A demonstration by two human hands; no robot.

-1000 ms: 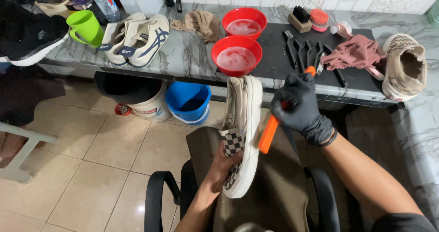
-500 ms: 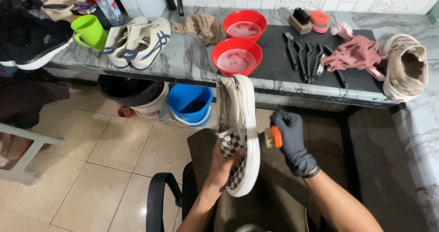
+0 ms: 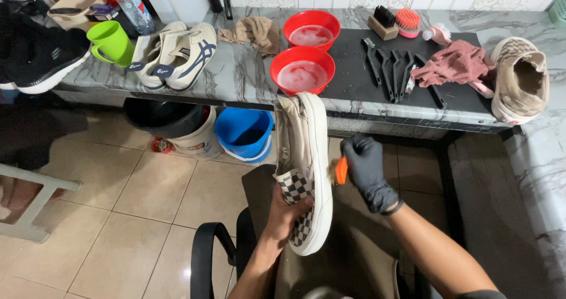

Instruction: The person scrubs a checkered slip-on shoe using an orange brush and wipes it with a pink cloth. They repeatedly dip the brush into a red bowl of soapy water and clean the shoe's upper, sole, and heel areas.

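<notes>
Marble-patterned counter (image 3: pixel 236 78) runs across the top, over a tiled floor (image 3: pixel 118 205) with a black bucket (image 3: pixel 159 116) and a blue bucket (image 3: pixel 244 131) beneath. From the left it carries a black sneaker (image 3: pixel 41 57), a green cup (image 3: pixel 109 40), a cream pair of shoes (image 3: pixel 177 54), two red bowls (image 3: pixel 302 75) of soapy water, a row of dark brushes (image 3: pixel 392 63) and a beige shoe (image 3: pixel 522 78). Below, the bare left hand (image 3: pixel 286 210) grips a checkered slip-on shoe (image 3: pixel 306 169) by its heel, sole turned right. The gloved right hand (image 3: pixel 365 169), closed on an orange-handled brush (image 3: pixel 341 170), has dropped from the toe to the midsole; scrubbing seems to be moving down the white rim.
</notes>
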